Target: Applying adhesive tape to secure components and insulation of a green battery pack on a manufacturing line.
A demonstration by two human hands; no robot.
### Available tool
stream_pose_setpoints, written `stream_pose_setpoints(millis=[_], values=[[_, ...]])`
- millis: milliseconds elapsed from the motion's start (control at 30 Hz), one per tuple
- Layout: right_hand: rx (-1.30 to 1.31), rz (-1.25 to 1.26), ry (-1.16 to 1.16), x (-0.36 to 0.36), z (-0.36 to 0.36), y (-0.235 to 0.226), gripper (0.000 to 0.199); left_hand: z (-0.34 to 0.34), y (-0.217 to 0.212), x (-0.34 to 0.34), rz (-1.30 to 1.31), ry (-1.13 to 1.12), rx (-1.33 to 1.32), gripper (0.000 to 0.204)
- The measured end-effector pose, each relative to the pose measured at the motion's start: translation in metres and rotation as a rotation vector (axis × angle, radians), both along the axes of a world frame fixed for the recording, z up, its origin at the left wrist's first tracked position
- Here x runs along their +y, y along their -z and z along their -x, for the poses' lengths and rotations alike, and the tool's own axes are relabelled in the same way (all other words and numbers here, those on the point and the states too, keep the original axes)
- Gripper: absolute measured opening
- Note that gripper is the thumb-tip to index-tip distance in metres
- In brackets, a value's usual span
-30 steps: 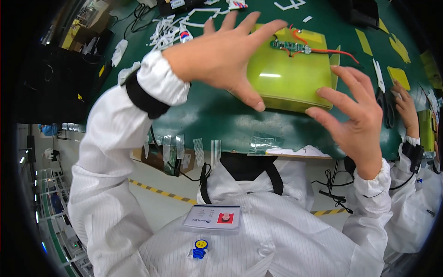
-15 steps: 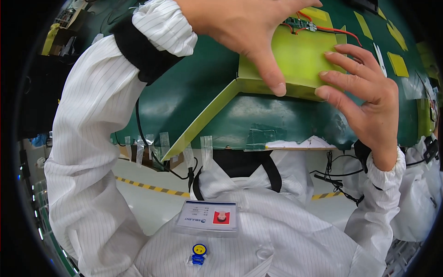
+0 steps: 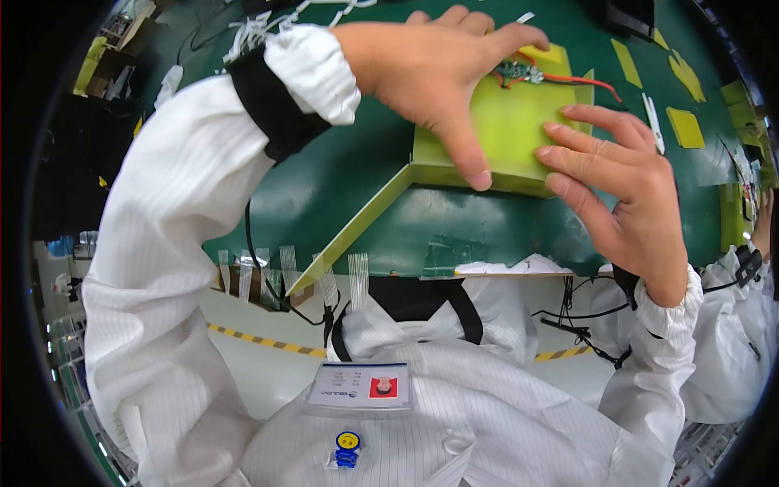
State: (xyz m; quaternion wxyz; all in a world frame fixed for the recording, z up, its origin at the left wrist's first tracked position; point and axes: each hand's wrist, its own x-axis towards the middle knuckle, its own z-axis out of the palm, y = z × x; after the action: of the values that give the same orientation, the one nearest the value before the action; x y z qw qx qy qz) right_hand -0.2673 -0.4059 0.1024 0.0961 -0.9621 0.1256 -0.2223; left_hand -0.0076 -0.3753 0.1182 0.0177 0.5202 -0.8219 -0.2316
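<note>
A yellow-green sheet folded like a shallow box [image 3: 511, 122] lies on the green table, with a long flap [image 3: 349, 231] slanting toward the front edge. My left hand [image 3: 434, 85] spans its left side, fingers spread; the thumb rests by the near fold and the other fingers reach toward the far side. On its right side, my right hand [image 3: 625, 174] touches the sheet with outstretched fingertips. Between the hands, at the far end, sits a small green circuit board [image 3: 519, 73] with red wires [image 3: 580, 79] running right.
Right of the box lie white-handled scissors or tweezers [image 3: 652, 123], a yellow square pad [image 3: 686, 128] and yellow strips [image 3: 626, 63]. Clear tape strips [image 3: 358, 280] hang from the front edge. White scraps [image 3: 256, 36] lie at far left. A co-worker's white sleeve [image 3: 722, 325] shows at right.
The whole view has shifted slightly, so the table sits lower in the picture. More of my left hand's fingers now show. Both hands stay at the folded sheet.
</note>
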Motion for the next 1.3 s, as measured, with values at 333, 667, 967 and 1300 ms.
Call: stream_pose_setpoints(millis=[333, 667, 967, 1300], values=[[-0.097, -0.501, 0.334, -0.005, 0.048, 0.046, 0.042, 0.003, 0.001, -0.006, 0.125, 0.038, -0.101, 0.130], [-0.055, -0.869, 0.183, -0.023, 0.026, 0.035, 0.034, 0.006, -0.001, -0.006, 0.093, 0.045, -0.073, 0.137], [-0.175, -1.196, 0.125, -0.048, 0.005, 0.035, 0.049, 0.006, -0.001, -0.007, 0.112, 0.052, -0.091, 0.136], [-0.120, -0.774, 0.396, -0.022, -0.017, 0.029, 0.033, 0.026, -0.023, -0.012, 0.036, 0.080, -0.363, 0.138]])
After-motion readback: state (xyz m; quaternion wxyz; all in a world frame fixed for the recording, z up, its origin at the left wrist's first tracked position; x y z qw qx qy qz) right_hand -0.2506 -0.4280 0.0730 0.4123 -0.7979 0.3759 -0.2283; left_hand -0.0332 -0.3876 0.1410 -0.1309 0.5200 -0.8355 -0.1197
